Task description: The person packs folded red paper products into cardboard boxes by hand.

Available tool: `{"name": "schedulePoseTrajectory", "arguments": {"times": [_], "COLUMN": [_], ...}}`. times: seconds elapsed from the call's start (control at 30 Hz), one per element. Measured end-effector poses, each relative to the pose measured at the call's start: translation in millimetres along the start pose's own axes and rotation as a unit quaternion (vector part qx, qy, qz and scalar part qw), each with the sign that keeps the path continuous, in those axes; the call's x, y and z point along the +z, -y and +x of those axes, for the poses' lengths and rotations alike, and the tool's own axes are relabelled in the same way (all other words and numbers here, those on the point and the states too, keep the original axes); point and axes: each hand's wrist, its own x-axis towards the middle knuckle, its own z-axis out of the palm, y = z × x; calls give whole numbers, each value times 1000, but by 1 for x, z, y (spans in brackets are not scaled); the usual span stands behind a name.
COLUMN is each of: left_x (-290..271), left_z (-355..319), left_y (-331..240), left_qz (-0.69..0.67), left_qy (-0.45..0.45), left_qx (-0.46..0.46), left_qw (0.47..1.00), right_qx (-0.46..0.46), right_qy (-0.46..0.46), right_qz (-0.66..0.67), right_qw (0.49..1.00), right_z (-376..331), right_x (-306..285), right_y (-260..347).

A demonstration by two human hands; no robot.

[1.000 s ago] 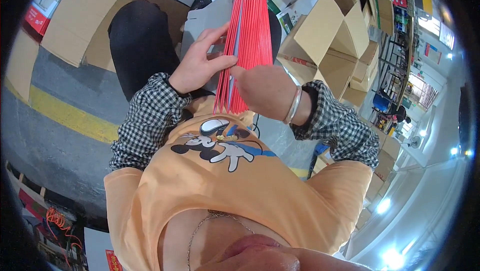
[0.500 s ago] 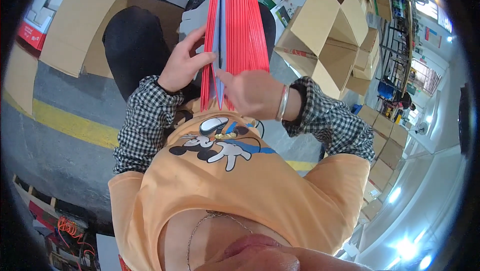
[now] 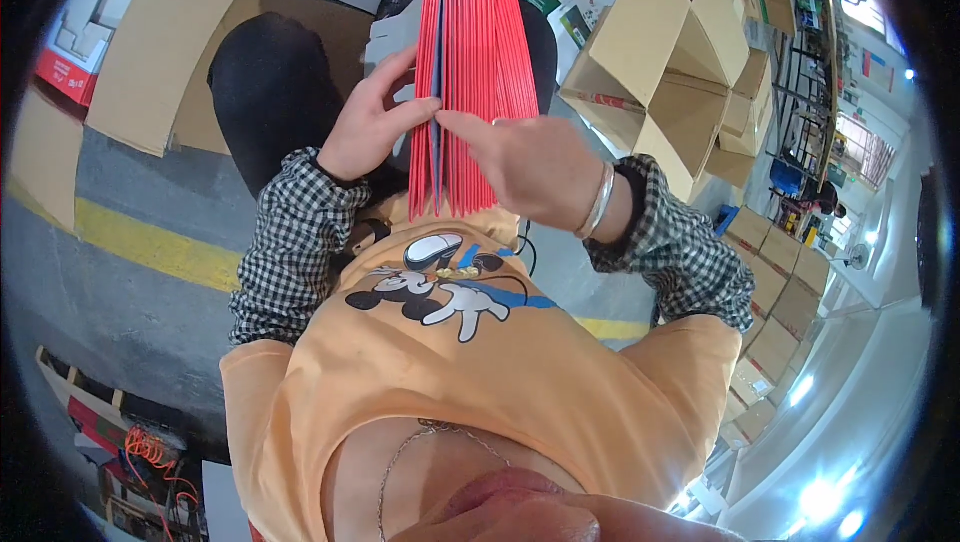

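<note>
A thick row of thin red folder-like sheets (image 3: 470, 72) stands on edge in front of me, fanned out toward my lap. A dark bluish gap shows between sheets on its left side. My left hand (image 3: 378, 127) holds the row's left side, its thumb along the sheet edges and its other fingers partly behind them. From the right comes my right hand (image 3: 540, 170), a bracelet at its wrist. Its index finger stretches to the gap and touches the edges close to my left thumb; its other fingers are curled and hard to make out.
Open cardboard boxes (image 3: 690, 82) stand to the right, with stacked closed cartons (image 3: 775, 292) behind. A large cardboard flap (image 3: 165, 52) rises at left, beside a red and white box (image 3: 68, 72). A yellow line (image 3: 150, 247) crosses the grey floor. Orange coiled hose (image 3: 150, 447) lies at lower left.
The wide opening between the sheets has narrowed to a thin gap. My right hand has shifted slightly right, its index finger now straight against the edges. My left hand stays nearly in place.
</note>
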Motion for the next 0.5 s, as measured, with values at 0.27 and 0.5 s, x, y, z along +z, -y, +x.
{"name": "schedulePoseTrajectory", "arguments": {"times": [0.27,0.5], "left_x": [-5,-5], "left_z": [0,-1], "left_y": [1,1], "left_qz": [-61,-78], "left_qy": [19,25], "left_qx": [-1,-1], "left_qw": [998,997], "right_qx": [-17,-49], "right_qy": [-28,-16], "right_qz": [-41,-5], "right_qw": [999,999], "right_z": [14,14], "right_x": [0,0], "right_y": [-25,-27]}}
